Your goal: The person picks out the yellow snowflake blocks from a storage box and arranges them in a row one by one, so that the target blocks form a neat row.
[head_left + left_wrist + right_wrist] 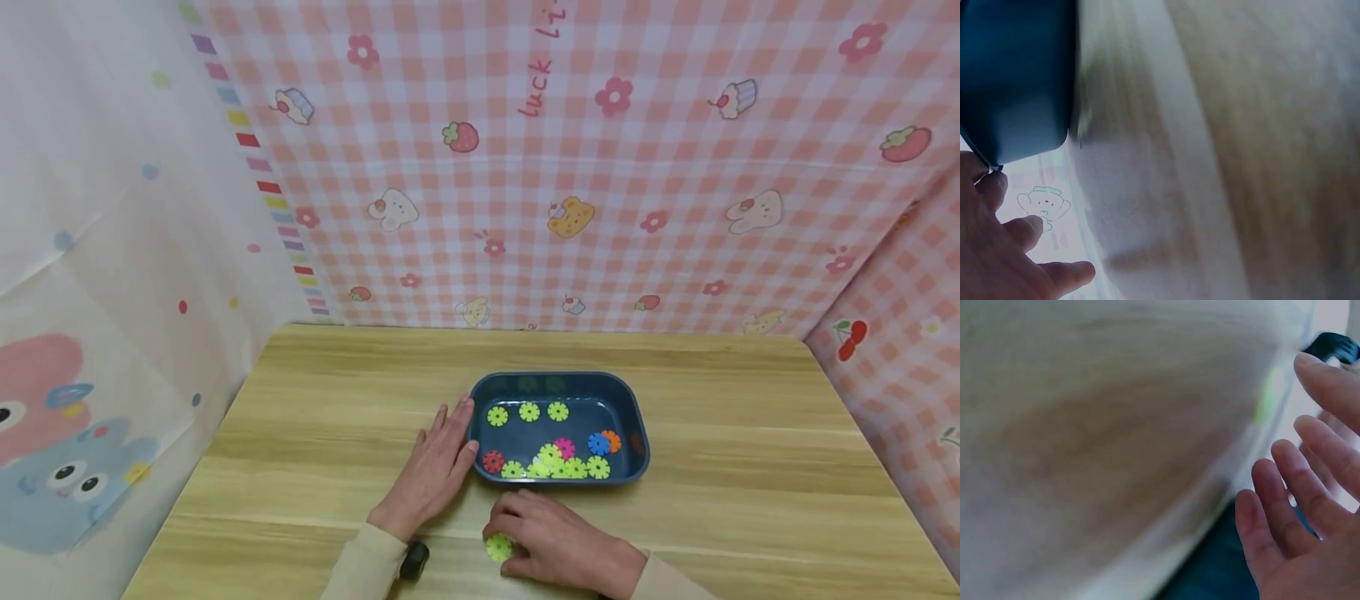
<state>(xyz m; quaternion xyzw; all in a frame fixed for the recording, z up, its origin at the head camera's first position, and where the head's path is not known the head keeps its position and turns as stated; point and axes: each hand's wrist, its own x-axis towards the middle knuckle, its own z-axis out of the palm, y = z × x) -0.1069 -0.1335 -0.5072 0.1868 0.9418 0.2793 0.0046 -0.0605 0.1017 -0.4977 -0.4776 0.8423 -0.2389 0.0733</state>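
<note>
A dark blue rectangular tray (642, 442) stands on the table with several notched plastic discs in it. My left hand (431, 471) rests against the tray's left side with its fingers stretched out; the left wrist view shows fingertips at the tray's edge. In front of the tray, a yellow-green notched disc (498, 547) lies on the table. My right hand (551, 537) is beside this disc, thumb and forefinger apart around it. From the right wrist, the fingers look loosely bent, and the blurred disc (1264, 399) appears beyond them, not pinched.
Inside the tray, yellow-green discs (528, 412) sit in a row at the back and more cluster along the front. A red disc (492, 461), a pink one, a blue disc (597, 442) and an orange one are among them. Patterned cloth (570, 167) hangs behind the wooden table (720, 433).
</note>
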